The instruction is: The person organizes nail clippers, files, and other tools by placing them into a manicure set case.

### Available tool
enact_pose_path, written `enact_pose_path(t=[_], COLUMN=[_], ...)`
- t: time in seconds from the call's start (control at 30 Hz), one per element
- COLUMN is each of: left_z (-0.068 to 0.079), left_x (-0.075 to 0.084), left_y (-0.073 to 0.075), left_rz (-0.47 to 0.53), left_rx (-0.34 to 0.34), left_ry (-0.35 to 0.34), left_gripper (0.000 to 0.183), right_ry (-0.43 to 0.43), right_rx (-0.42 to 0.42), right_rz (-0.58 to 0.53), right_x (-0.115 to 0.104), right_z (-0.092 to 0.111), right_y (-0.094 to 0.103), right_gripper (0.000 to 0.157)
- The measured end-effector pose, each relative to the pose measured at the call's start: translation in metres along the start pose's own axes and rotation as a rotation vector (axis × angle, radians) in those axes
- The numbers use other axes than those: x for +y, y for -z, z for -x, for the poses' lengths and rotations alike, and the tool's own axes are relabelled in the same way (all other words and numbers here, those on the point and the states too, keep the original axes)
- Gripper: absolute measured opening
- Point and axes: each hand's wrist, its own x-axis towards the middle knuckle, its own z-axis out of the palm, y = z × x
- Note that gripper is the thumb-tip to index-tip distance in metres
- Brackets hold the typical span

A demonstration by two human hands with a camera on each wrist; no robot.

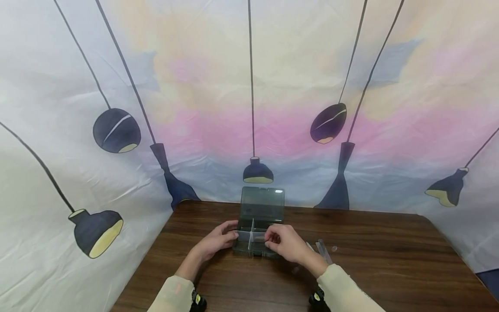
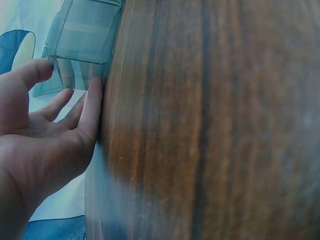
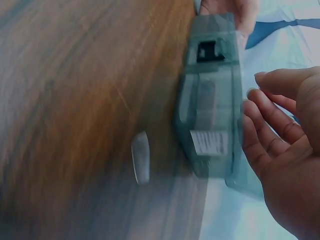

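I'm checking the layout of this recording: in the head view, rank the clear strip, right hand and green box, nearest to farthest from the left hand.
1. Green box: right beside the left hand, touching it.
2. Right hand: at the box's right side.
3. Clear strip: right of the right hand.

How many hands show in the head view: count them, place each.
2: the left hand at the left side of the box, the right hand over its right part.
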Motion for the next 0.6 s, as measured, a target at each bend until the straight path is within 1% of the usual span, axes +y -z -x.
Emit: enact_pose_path(t=[0.2, 0.4, 0.6], left_z=[0.0, 0.0, 0.0], left_x=[0.0, -0.001, 0.0], left_y=[0.001, 0.001, 0.0], left_rz=[0.002, 0.0, -0.001], left_rx=[-0.001, -0.004, -0.006], left_ry=[-0.002, -0.001, 0.004], left_gripper=[0.059, 0.059, 0.06], right_ry=[-0.01, -0.037, -0.065], right_rx=[0.037, 0.084, 0.089], right_rz=[0.025, 0.06, 0.095], right_x=[0.006, 0.018, 0.031], right_z=[0.009, 0.023, 0.038], right_y=[0.02, 0.036, 0.049], right_gripper=[0.009, 0.013, 0.015])
